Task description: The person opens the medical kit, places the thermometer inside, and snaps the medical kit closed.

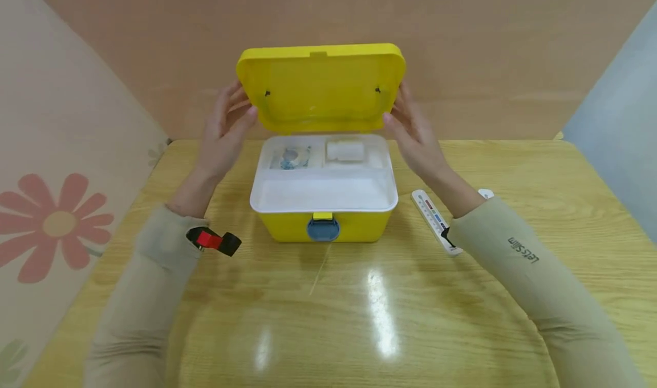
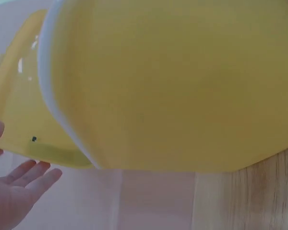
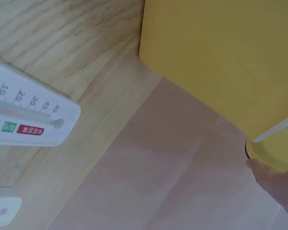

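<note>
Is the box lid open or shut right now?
Open: the yellow lid stands raised behind the box, its inside facing the head camera and the white tray exposed.

A person's left hand [image 1: 223,134] and right hand [image 1: 418,140] flank the raised lid [image 1: 320,91] of a yellow box [image 1: 359,226] on a wooden table [image 1: 292,314]. Inside, a white tray [image 1: 323,194] holds a packet [image 1: 291,157] beside a white cylinder [image 1: 345,151]; a thermometer [image 1: 432,218] lies near the right sleeve [image 1: 544,279].
</note>
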Demonstrator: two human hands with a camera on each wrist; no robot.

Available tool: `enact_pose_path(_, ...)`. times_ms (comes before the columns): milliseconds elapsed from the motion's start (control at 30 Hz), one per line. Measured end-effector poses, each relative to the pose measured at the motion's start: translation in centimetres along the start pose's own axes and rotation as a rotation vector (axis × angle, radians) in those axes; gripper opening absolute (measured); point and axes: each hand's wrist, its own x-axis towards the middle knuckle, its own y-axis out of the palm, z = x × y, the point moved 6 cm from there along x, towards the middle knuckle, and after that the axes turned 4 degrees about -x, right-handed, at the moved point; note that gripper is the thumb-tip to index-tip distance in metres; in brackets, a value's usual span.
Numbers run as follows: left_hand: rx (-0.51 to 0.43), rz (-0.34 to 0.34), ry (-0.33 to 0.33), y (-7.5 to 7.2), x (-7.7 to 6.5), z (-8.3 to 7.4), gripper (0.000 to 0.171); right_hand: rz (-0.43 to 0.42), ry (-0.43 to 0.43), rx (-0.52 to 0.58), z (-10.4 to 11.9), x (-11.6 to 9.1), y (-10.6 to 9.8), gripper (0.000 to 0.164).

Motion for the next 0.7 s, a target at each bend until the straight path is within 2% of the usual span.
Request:
enact_pose_path(100,-0.017,0.048,-0.043,-0.2,0.3,0.8,0.055,0.037,0.002,-0.01,-0.4,0.5,0.3,0.064)
enact_pose_path(267,-0.011,0.139,-0.12,-0.2,0.9,2.1,0.064,0.075,-0.002,-0.017,-0.8,1.3,0.5,0.074)
enact_pose_path(367,-0.025,0.199,-0.105,0.0,1.4,2.7,0.066,0.084,-0.017,-0.026,-0.9,1.8,0.5,0.077)
enact_pose_path(500,-0.057,0.253,-0.041,0.4,1.9,3.6,0.069,0.096,-0.023,0.005,-1.4,2.3,0.6,0.082)
enact_pose_path(700,0.03,0.259,-0.035,0.7,2.1,4.8,0.071,0.07,-0.021,-0.072,-2.4,2.7,0.6,0.084)
